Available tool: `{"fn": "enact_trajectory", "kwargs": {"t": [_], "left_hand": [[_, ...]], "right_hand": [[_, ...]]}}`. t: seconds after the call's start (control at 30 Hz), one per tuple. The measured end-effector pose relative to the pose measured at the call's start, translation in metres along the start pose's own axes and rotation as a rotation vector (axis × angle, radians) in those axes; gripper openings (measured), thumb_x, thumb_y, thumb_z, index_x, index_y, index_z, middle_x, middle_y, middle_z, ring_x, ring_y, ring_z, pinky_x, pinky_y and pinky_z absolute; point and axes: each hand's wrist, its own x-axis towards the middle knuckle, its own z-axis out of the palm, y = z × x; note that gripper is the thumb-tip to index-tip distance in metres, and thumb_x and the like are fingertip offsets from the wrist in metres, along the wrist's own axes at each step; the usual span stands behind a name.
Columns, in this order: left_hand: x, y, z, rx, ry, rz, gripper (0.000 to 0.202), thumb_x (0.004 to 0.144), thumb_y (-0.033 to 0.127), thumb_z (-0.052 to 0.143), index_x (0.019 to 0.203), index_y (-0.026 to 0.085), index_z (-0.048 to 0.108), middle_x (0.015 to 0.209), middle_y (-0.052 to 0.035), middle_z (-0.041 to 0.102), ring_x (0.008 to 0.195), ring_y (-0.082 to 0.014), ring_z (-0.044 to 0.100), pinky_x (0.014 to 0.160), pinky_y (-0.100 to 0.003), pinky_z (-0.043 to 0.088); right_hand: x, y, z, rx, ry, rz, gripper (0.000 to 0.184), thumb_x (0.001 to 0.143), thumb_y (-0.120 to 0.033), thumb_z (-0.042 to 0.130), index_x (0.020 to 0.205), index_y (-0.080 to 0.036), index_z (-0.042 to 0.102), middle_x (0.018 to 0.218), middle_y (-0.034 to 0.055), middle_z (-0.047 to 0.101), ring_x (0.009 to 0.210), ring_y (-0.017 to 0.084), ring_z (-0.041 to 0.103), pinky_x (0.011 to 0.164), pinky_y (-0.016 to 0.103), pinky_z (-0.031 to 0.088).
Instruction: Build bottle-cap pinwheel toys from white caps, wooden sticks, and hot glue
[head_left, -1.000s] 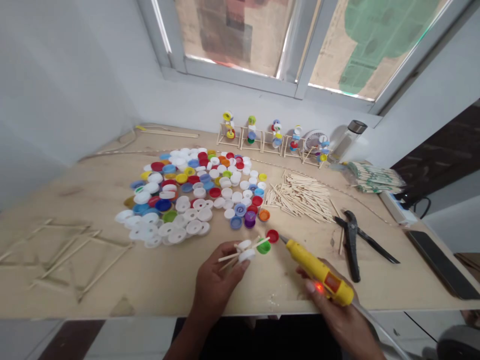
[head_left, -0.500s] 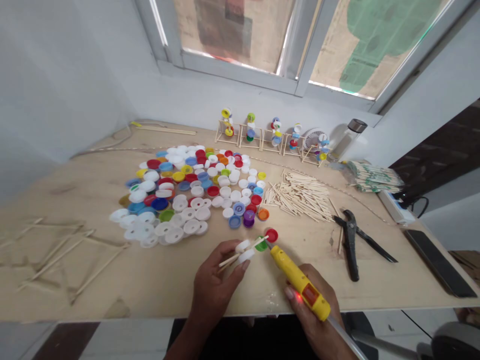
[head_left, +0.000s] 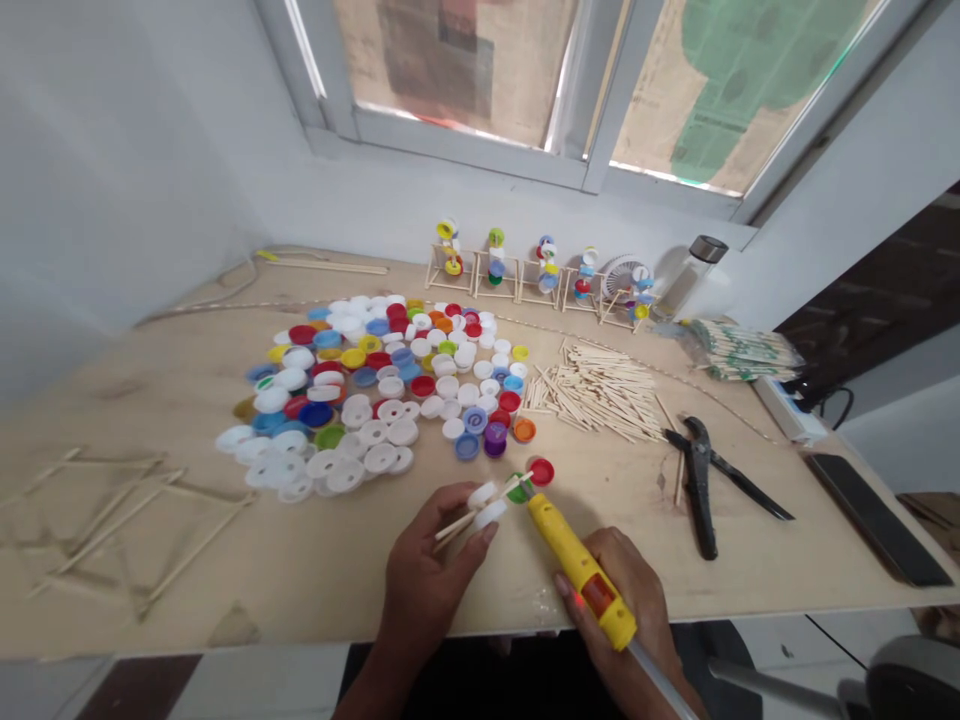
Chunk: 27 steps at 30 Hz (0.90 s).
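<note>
My left hand [head_left: 424, 560] pinches a small bottle-cap assembly: two white bottle caps [head_left: 491, 514] with thin wooden sticks [head_left: 452, 527] running through or between them. One stick points right, over a green cap [head_left: 516, 490] and toward a red cap [head_left: 541, 471]. Whether those two caps are joined to it I cannot tell. My right hand [head_left: 630, 585] is wrapped round a yellow glue gun [head_left: 570, 555], a red light glowing by its side. A clear glue stick [head_left: 661, 680] sticks out of its rear. The gun's nozzle is at the stick, beside the green cap.
Loose colored caps [head_left: 360, 410] are piled left of center, and cut sticks [head_left: 600, 390] right of it. Pliers [head_left: 701, 490] and a phone [head_left: 874, 515] lie at right. Stick frames [head_left: 112, 520] lie left. Cap-wheel models [head_left: 495, 265] and a bottle [head_left: 694, 275] stand behind.
The glue gun has shifted slightly left and down, its nozzle moving from near the red cap back along the stick to the green cap. My left hand stays nearly still.
</note>
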Motion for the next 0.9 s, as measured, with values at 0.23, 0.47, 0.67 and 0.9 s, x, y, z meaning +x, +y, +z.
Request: {"fn": "enact_trajectory", "kwargs": {"t": [0.23,0.47,0.67,0.9], "left_hand": [[0.001,0.004,0.001,-0.002,-0.004,-0.011,0.026,0.071,0.033,0.068,0.094,0.021,0.063,0.095,-0.0035,0.07,0.086,-0.0196,0.067,0.082,-0.032,0.055],[0.0,0.009,0.002,-0.034,0.018,-0.047,0.026,0.07,0.033,0.069,0.092,0.02,0.064,0.095,-0.0044,0.071,0.086,-0.0207,0.067,0.082,-0.033,0.055],[0.0,0.007,0.002,-0.027,0.027,-0.038,0.025,0.07,0.032,0.069,0.092,0.021,0.064,0.095,-0.0036,0.071,0.085,-0.0197,0.068,0.082,-0.032,0.055],[0.0,0.007,0.001,-0.012,0.012,-0.04,0.025,0.07,0.033,0.068,0.092,0.021,0.064,0.097,-0.0041,0.07,0.087,-0.0202,0.067,0.083,-0.032,0.054]], "right_hand": [[-0.001,0.004,0.003,-0.039,0.02,-0.027,0.022,0.087,-0.035,0.054,0.07,-0.021,0.049,0.061,-0.0015,0.055,0.054,0.013,0.052,0.049,0.023,0.036],[-0.005,0.005,0.003,-0.049,-0.005,0.068,0.027,0.088,-0.042,0.052,0.069,-0.022,0.049,0.062,-0.0007,0.055,0.057,0.014,0.053,0.051,0.024,0.038],[-0.007,0.011,0.003,-0.059,-0.029,0.08,0.026,0.086,-0.04,0.055,0.068,-0.021,0.05,0.062,-0.0009,0.054,0.056,0.013,0.052,0.05,0.024,0.037],[-0.008,0.007,0.008,-0.028,0.012,0.061,0.026,0.087,-0.041,0.054,0.07,-0.021,0.05,0.061,-0.0011,0.054,0.057,0.014,0.052,0.052,0.025,0.035]]}}
